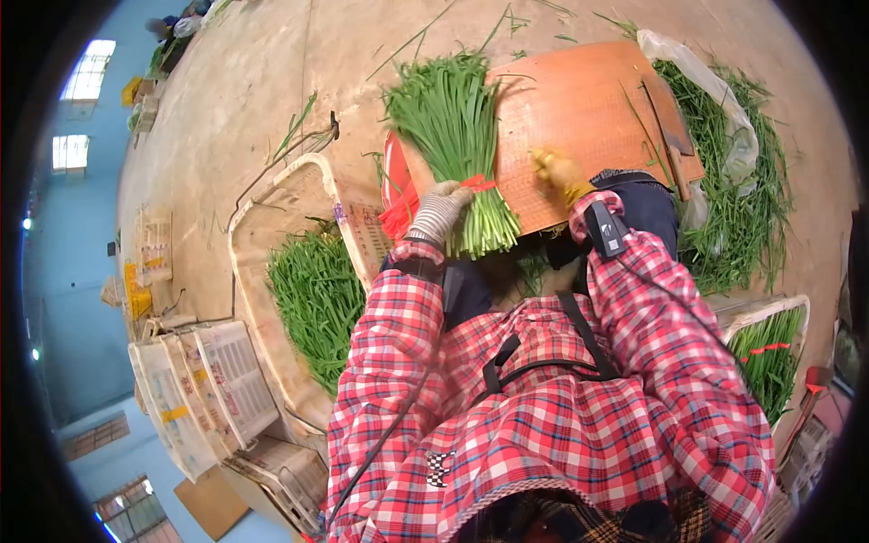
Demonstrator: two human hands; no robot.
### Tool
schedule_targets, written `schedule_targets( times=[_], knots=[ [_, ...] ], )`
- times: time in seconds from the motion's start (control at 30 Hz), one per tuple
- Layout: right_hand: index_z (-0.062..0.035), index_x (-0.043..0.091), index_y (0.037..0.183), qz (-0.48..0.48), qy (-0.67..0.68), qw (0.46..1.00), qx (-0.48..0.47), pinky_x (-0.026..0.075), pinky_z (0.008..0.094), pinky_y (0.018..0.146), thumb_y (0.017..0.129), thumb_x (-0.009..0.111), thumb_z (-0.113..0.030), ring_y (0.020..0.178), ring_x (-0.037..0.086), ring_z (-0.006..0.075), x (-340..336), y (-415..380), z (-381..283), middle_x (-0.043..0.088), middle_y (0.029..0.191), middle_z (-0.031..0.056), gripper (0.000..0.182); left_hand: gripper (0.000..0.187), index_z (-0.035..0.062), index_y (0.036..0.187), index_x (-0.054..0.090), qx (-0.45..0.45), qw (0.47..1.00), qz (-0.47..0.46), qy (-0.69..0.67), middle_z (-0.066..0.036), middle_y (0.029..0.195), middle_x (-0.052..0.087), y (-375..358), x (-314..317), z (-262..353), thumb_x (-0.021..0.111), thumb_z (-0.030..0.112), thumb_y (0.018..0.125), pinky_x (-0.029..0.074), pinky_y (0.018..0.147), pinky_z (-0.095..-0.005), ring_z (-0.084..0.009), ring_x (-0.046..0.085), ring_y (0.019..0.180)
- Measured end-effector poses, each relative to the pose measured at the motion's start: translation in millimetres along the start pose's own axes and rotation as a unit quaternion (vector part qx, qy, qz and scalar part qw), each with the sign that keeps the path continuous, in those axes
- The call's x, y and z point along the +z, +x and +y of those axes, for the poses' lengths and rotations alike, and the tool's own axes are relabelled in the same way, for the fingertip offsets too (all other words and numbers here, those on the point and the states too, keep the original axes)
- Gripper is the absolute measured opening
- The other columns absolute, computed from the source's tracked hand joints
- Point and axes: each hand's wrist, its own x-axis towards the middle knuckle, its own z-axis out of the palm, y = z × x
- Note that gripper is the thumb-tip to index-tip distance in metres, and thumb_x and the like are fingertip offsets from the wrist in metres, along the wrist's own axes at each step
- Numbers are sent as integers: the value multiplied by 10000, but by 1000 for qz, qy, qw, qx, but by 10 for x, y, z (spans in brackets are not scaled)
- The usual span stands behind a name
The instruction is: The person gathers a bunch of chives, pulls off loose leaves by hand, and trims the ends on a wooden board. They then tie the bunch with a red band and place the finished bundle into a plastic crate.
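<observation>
1. Chives (453, 136), a thick green bunch, lie on an orange board (579, 109) in front of a seated person in a red plaid shirt. The leaf tips fan out away from the person; the pale cut ends point back toward the lap.
2. A red band (478, 184) wraps the bunch near the cut ends.
3. The left hand (438, 213), in a grey knit glove, rests on the bunch at the band, fingers curled round the stems in a loose hold.
4. The right hand (558, 172), in a yellow glove, lies on the board just right of the bunch, apart from it. It is blurred; its fingers look bent, but I cannot tell whether they hold anything.
5. A knife (668, 136) lies on the right part of the board, well clear of both hands.
6. More red bands (398, 215) hang at the board's left edge, beside the left hand.
7. A crate (272, 208) on the floor at the person's left holds loose chives.
8. A second crate (769, 312) at the right holds tied bunches.
9. A heap of greens (742, 208) lies past the board on the right, partly under a clear plastic sheet (715, 86).
10. Empty stacked crates (208, 389) stand at far left.
</observation>
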Motion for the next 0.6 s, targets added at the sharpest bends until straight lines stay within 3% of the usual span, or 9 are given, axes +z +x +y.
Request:
schedule_targets(
  times=[0.07,0.13,0.17,0.27,0.3,0.4,0.43,0.6],
  knots=[
    [-26,598,876,15,-25,999,12,465,325,724,854,561,-210,752,568,180,296,-274,-252,611,785,74,189,192,22,895,656,2,1000,-15,17,-10,668,582,29,22,-13,652,206,840,433,528,-275,-114,517,568],
    [-30,594,910,4,-122,990,-75,461,320,701,853,563,-196,740,560,172,606,-374,-300,609,786,70,178,179,25,862,658,-15,1000,-15,7,-7,660,578,-17,63,36,660,202,837,428,543,-272,-108,511,580],
    [-32,596,922,-32,-150,984,-90,462,315,683,850,593,-230,729,563,169,590,-297,-121,613,783,74,210,176,25,852,658,-5,1000,-11,-1,-6,659,577,-25,74,8,660,201,837,427,548,-271,-106,509,584],
    [-37,602,909,-142,-221,964,-44,467,317,696,842,622,-265,749,583,188,524,-485,-468,624,797,98,239,177,23,835,659,7,1000,-12,19,-2,668,581,27,5,-10,661,200,836,432,569,-267,-106,514,600],
    [-25,618,921,-156,-266,949,-72,473,341,710,832,645,-299,771,609,238,559,-579,-639,637,814,124,289,179,21,832,658,6,999,-19,33,-1,673,583,31,7,-20,661,200,835,434,577,-266,-106,516,607],
    [-19,632,953,-111,-308,937,-119,482,367,715,829,647,-351,805,631,299,652,-563,-643,655,855,160,355,183,47,808,643,57,998,-8,30,-11,631,565,15,47,-24,626,219,868,418,473,-273,-117,505,509],
    [-21,640,979,-105,-332,927,-139,489,404,735,827,637,-379,859,632,350,641,-495,-543,658,905,195,389,193,43,796,635,60,997,-14,49,-12,632,563,44,28,-49,626,222,869,422,491,-267,-111,505,525],
    [-41,662,949,-65,-415,893,-164,490,433,763,838,593,-391,876,633,358,774,-550,-746,661,899,199,374,194,41,793,629,34,998,-24,53,-1,638,558,-21,27,42,632,220,865,432,528,-262,-102,507,561]
  ],
)
